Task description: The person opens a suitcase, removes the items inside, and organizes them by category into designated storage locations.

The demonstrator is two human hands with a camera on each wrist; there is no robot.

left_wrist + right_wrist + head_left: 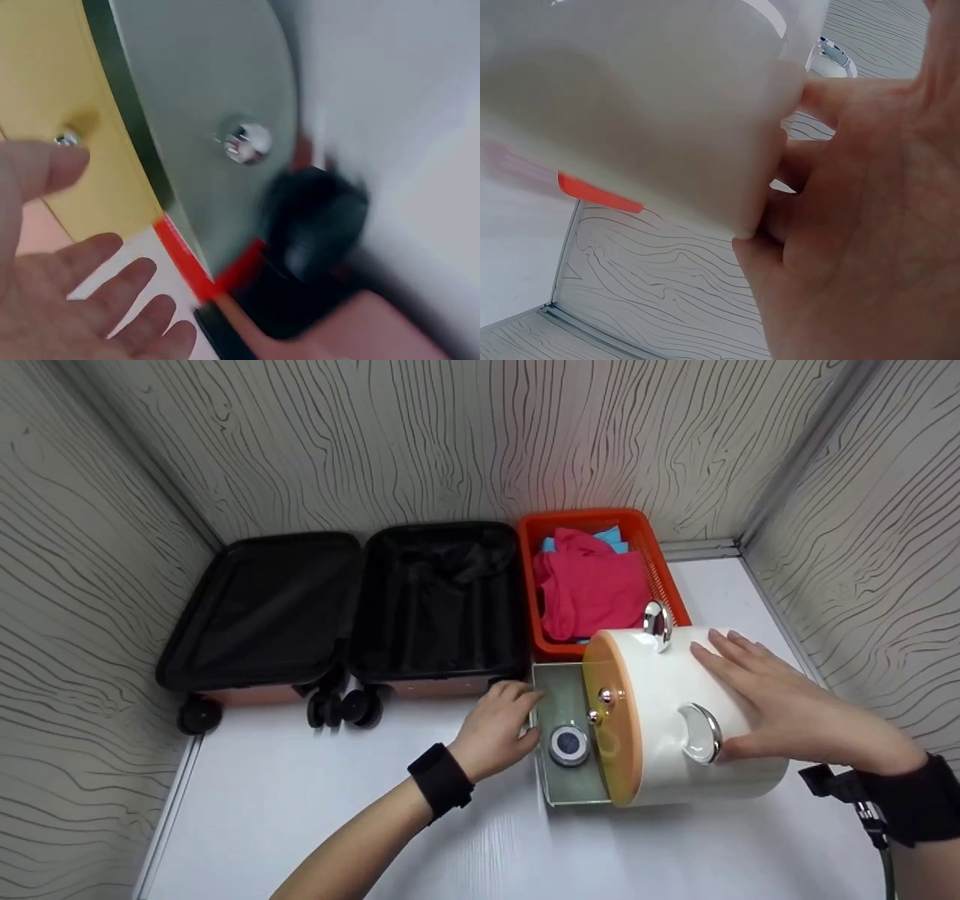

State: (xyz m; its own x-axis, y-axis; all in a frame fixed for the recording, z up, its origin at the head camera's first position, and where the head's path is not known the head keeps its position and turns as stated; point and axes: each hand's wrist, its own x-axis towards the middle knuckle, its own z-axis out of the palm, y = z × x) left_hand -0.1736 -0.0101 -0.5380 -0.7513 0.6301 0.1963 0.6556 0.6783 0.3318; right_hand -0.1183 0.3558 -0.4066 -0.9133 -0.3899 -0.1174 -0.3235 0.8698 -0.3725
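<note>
A white rounded drawer box (pixel 671 690) with silver handles stands at the right in the head view. Its pale green drawer (pixel 561 686) is pulled out to the left, and a small round case with a dark centre (pixel 569 745) lies inside. My left hand (pixel 499 727) is at the drawer's front edge, fingers loosely bent; in the left wrist view they are spread with nothing between them, near a yellow drawer front (pixel 45 90) and the green one's silver knob (pixel 247 142). My right hand (pixel 787 709) rests on the box with fingers extended, thumb beside a silver handle (pixel 703 733).
An open black suitcase (pixel 439 607) with dark wheels (pixel 361 708) lies at the back left, its other half (pixel 270 607) beside it. Behind the box sits an orange basket (pixel 660 562) of folded pink and blue clothes (pixel 592 585). Patterned walls enclose the white table (pixel 315 787).
</note>
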